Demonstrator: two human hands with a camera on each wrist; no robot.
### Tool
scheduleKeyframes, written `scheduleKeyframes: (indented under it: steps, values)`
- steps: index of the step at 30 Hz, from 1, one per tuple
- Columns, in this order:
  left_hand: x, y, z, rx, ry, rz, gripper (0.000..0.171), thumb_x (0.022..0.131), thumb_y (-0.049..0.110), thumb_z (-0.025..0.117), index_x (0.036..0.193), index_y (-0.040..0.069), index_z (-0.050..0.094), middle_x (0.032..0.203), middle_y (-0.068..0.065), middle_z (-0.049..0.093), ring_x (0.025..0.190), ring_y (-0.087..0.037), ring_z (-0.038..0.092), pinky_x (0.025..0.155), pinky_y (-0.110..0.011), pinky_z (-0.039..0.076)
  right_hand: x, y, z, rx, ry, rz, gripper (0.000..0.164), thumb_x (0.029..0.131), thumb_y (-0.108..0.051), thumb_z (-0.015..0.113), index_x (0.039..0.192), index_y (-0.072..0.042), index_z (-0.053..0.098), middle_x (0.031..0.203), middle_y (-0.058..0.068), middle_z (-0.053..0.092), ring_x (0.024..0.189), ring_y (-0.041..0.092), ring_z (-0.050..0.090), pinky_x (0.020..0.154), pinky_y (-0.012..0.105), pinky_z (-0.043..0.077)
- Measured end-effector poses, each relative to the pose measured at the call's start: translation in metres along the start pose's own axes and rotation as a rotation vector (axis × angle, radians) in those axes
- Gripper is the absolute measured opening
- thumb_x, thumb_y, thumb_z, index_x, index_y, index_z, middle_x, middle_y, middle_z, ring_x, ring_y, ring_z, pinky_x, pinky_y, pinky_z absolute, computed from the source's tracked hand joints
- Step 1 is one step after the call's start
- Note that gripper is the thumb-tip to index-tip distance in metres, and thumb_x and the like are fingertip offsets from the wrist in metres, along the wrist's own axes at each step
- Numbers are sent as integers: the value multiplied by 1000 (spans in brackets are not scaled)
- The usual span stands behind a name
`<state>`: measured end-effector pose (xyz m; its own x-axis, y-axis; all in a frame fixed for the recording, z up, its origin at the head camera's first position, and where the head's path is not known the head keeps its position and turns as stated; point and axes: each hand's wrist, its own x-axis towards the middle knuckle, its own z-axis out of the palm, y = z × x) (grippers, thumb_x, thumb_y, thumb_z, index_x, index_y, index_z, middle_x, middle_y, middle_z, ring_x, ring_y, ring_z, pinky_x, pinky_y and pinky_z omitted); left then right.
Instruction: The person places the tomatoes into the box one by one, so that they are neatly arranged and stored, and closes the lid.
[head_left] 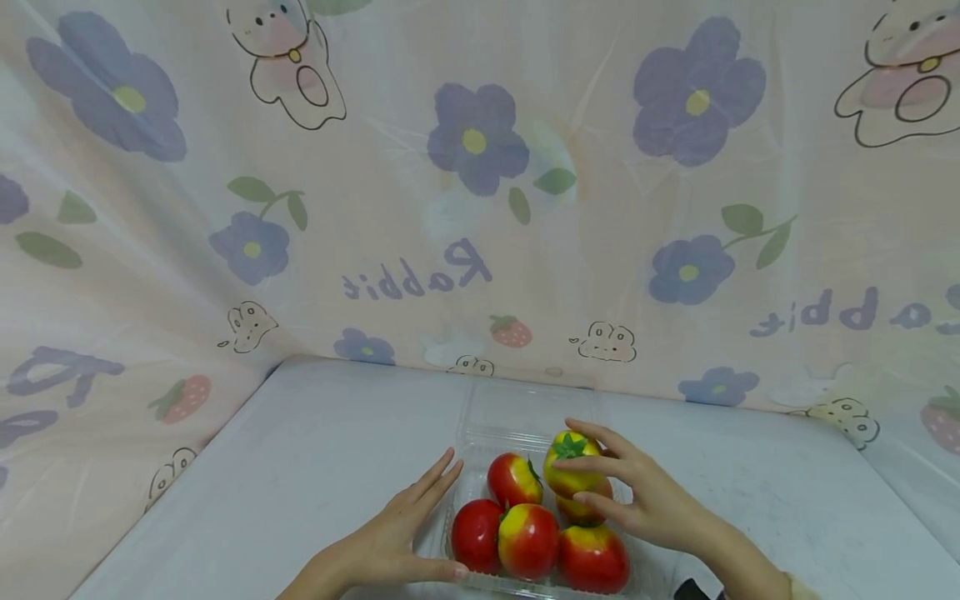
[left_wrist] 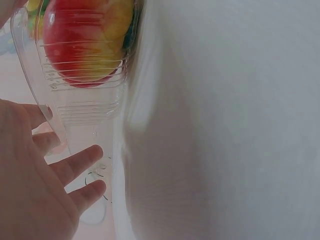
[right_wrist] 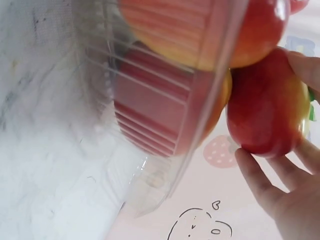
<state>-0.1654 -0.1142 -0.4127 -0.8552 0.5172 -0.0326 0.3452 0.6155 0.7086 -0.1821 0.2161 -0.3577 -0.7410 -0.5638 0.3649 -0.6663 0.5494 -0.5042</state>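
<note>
A clear plastic clamshell box stands on the table with its lid folded back. Inside lie several shiny red-and-yellow tomatoes. My right hand grips one more tomato, its green leafy top facing up; it sits above another tomato at the box's back right. In the right wrist view, fingers and thumb surround this held tomato, beyond the box wall. My left hand rests along the box's left side, fingers spread and mostly straight, thumb at the front corner. The left wrist view shows its fingers beside the rim.
The box stands on a white tabletop. A pale curtain printed with flowers and rabbits hangs behind the table and along its left side. A small black object shows near the right forearm at the bottom edge.
</note>
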Motion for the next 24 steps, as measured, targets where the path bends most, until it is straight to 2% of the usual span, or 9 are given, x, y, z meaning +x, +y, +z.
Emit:
scheduleKeyframes:
  steps: [5, 12, 24]
  values:
    - [0, 0, 0, -4, 1, -1, 102, 70, 65, 67, 154, 34, 17, 163, 3, 6, 139, -42, 30, 84, -70, 45, 3, -2, 2, 17, -31, 1, 31, 87, -28, 70, 117, -36, 65, 148, 4, 42, 126, 34, 48, 82, 42, 58]
    - [0, -2, 0, -16, -6, -7, 102, 70, 64, 67, 154, 34, 17, 163, 5, 6, 139, -42, 29, 85, -71, 44, 7, -5, 3, 23, -70, -18, 27, 89, -29, 68, 115, -34, 64, 147, 8, 43, 126, 38, 48, 83, 46, 57]
    - [1, -1, 0, -3, 0, -4, 102, 70, 66, 66, 154, 34, 18, 163, 5, 6, 139, -42, 30, 84, -71, 44, 11, -4, 7, 30, -120, 38, 24, 87, -32, 70, 109, -36, 63, 143, 4, 46, 122, 32, 53, 85, 45, 56]
